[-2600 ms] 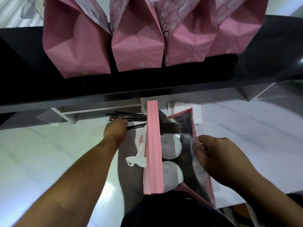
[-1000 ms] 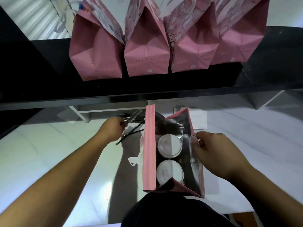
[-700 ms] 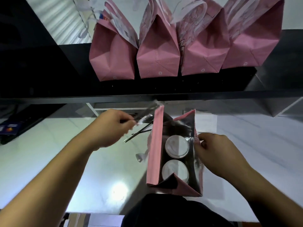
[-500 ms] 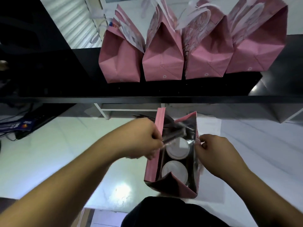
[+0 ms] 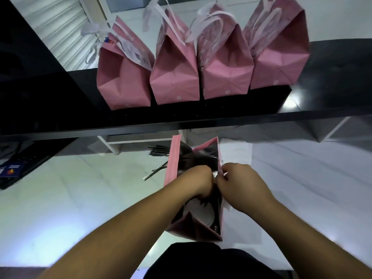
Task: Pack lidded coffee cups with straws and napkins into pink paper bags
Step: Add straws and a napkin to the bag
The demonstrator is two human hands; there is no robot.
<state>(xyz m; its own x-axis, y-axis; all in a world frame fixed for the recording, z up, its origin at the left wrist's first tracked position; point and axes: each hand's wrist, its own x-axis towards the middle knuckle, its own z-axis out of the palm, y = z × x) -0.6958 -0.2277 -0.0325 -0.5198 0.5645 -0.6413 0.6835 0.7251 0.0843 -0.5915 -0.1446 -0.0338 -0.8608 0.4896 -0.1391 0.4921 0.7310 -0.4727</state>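
While the open pink paper bag stands at the near edge of the white counter, both hands work at its mouth. At the counter's left edge a dark device with a blue card lies in shadow. Loose black straws lie on the counter just left of the bag, with a bundle of them further back toward the rear edge, near enough for the left hand to reach.

Reaching in from the left, the left hand is sunk into the bag, wrist bent down and fingers curled out of sight, so I cannot tell whether they grip anything; judging by the task, it is probably settling straws beside the cups. One white cup lid shows under that hand at the bag's near end.

On the bag's right wall, the right hand pinches the rim between thumb and fingers, apparently to keep the mouth spread and the bag steady. White napkins lie just behind it, near the rear edge, not yet packed.

Above, on the black shelf, four closed pink bags stand in a row along its front edge, seemingly parked clear of the work.
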